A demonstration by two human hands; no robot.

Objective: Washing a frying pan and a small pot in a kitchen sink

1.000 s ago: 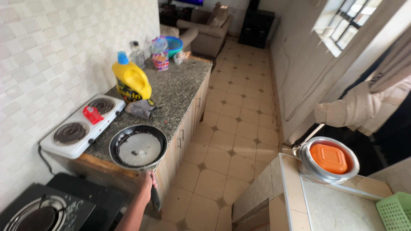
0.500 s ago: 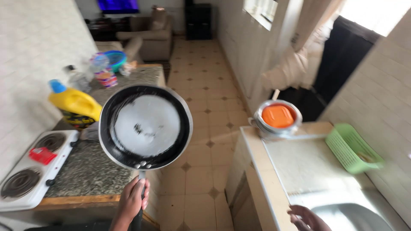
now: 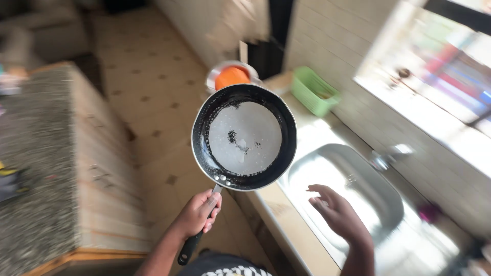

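My left hand grips the black handle of a black frying pan, held level in the air at the edge of the sink counter. The pan's grey bottom carries a few dark specks and a wet smear. My right hand hovers open, fingers spread, over the steel sink, holding nothing. The picture is blurred by head motion.
A green plastic basket stands on the pale counter beyond the sink, next to a metal bowl with an orange lid. A tap sits by the tiled wall under a window. A speckled stone counter lies left, across the tiled floor.
The view has swung right from the stove counter to the sink. My left hand has carried the pan across with it, and my right hand has come up over the sink.
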